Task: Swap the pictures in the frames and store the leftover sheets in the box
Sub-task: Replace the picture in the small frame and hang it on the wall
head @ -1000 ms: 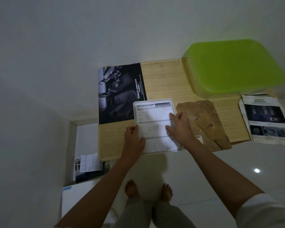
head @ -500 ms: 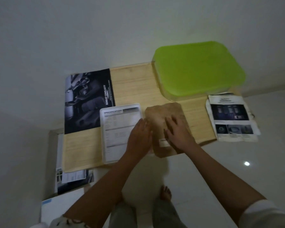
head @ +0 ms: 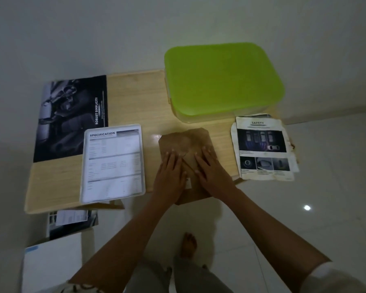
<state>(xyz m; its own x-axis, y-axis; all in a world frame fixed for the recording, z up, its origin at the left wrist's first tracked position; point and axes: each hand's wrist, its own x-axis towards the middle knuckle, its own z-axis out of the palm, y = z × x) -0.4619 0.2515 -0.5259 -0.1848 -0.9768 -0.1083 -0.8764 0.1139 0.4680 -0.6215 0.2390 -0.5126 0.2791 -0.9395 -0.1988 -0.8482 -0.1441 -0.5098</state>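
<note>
Left hand (head: pixel 169 174) and right hand (head: pixel 212 170) are pressing flat, straight-fingered, side by side on the brown frame back (head: pixel 184 140); it is lying on the surface (head: pixel 133 98), long axis running away from the person.

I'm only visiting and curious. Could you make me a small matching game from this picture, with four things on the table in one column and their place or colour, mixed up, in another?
Things:
1. box lid
2. Safety sheet
3. brown board
4. dark poster

Descriptions:
A. pressed flat under the left hand and right hand
B. bright green
C. at the left end of the table
D. hanging over the table's right edge

Pairs: 1-B, 2-D, 3-A, 4-C.
</note>
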